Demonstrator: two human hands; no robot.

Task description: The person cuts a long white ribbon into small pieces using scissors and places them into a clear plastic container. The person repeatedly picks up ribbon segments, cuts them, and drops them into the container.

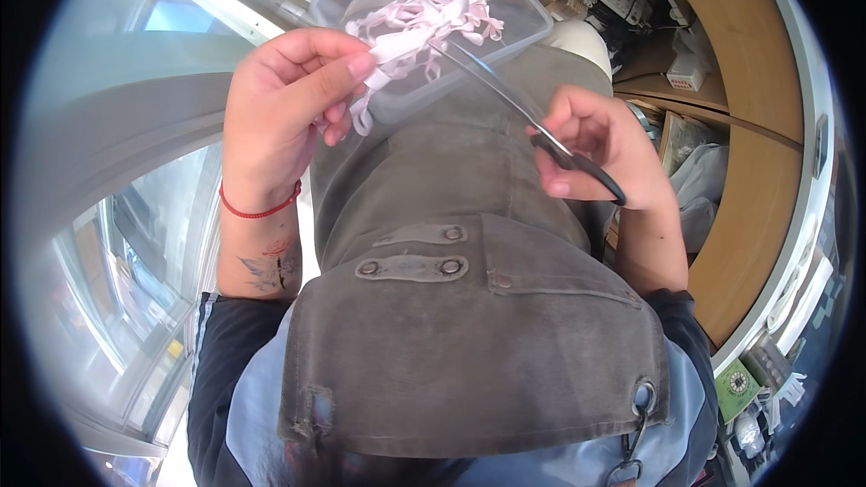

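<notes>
Between thumb and fingers, my left hand [301, 84] pinches a pale pink ribbon strip [402, 46], its flat end pointing right. A loop of ribbon hangs below those fingers. My right hand [599, 145] holds a pair of scissors [497, 88] by their black handles. The blades reach up and left, and their tips meet or overlap the ribbon's end; whether they touch it I cannot tell. Under the ribbon, a clear plastic container [534, 20] rests by my lap, with a heap of pale pink ribbon pieces [446, 10] in it.
A grey-brown apron [467, 352] covers my lap. On the right, wooden shelves [758, 115] hold a small white box [687, 71], plastic bags [703, 182] and cables. A glass-like panel [122, 284] stands along the left side. Assorted packets lie at the lower right.
</notes>
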